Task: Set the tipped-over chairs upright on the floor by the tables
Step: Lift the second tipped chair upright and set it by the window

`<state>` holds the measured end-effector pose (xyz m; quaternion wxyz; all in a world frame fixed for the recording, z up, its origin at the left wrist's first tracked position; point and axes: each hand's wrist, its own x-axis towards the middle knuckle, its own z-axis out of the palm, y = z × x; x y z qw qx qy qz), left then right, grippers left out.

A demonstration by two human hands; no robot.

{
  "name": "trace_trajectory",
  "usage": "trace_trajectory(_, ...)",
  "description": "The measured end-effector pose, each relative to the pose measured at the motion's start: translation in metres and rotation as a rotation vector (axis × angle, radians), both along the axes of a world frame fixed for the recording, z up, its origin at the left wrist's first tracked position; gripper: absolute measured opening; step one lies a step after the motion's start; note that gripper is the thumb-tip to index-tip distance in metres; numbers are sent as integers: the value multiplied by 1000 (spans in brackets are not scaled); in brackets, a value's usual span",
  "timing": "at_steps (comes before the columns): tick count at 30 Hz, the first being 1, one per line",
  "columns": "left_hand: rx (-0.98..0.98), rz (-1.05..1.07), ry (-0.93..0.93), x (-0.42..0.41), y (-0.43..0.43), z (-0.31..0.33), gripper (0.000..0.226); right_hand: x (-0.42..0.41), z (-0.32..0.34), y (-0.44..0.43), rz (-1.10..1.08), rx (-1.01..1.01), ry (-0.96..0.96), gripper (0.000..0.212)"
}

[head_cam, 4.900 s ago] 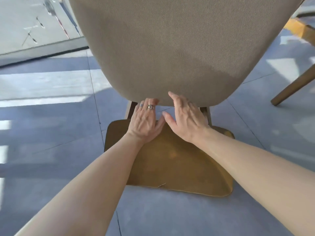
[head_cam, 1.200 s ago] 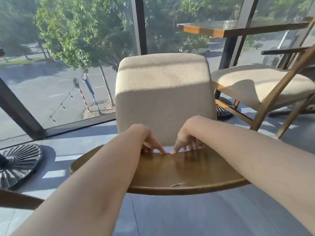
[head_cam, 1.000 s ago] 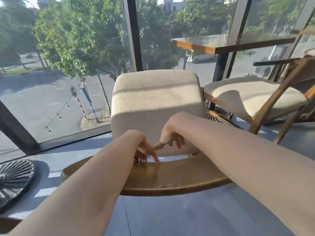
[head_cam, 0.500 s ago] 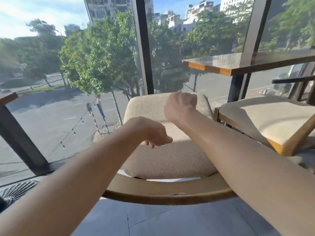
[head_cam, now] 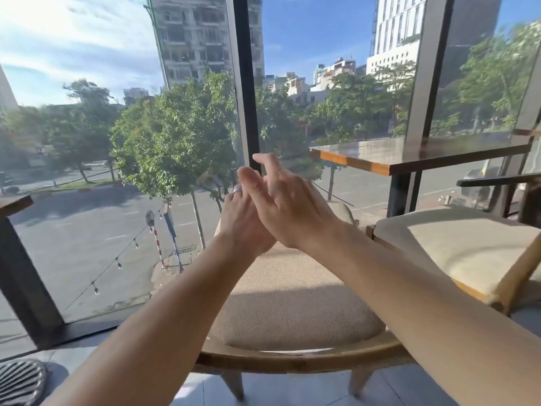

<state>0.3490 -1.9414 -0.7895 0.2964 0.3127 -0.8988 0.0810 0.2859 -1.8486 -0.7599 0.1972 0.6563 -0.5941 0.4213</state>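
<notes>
A wooden chair (head_cam: 292,358) with a beige padded seat (head_cam: 289,303) stands upright just in front of me, its curved back rail nearest. Both hands are raised above the seat and hold nothing. My left hand (head_cam: 243,221), with a ring on one finger, lies partly behind my right hand (head_cam: 287,206); the two touch, fingers straight and pointing away from me. A second chair with a cream cushion (head_cam: 456,247) stands to the right by a wooden table (head_cam: 409,153).
A floor-to-ceiling window with dark frames (head_cam: 247,83) runs right behind the chairs, street and trees beyond. A ribbed metal table base (head_cam: 20,382) sits on the floor at bottom left. The edge of another table (head_cam: 14,202) shows at the left.
The chair has gone from lying tipped on the floor to standing upright. My hands left its back rail, rose above the seat, opened from loose fists and came together.
</notes>
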Motion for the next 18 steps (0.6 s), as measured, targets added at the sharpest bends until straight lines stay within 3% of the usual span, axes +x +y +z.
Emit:
trace_trajectory(2,-41,30,50,-2,-4,12,55,0,3,9,108,-131,-46,70)
trace_trajectory(7,76,-143,369,12,11,28,68,-12,5,6,148,-296,-45,57)
trace_trajectory(10,125,-254,546,34,47,26,44,-17,4,4,136,-298,-36,56)
trace_trajectory(12,119,-244,489,43,61,21,11,-17,4,2,146,-278,28,56)
trace_trajectory(14,121,-236,458,49,65,11,34,-16,8,-3,157,-284,95,53)
trace_trajectory(18,92,-97,270,61,69,-7,38,-18,18,-14,120,-335,211,45)
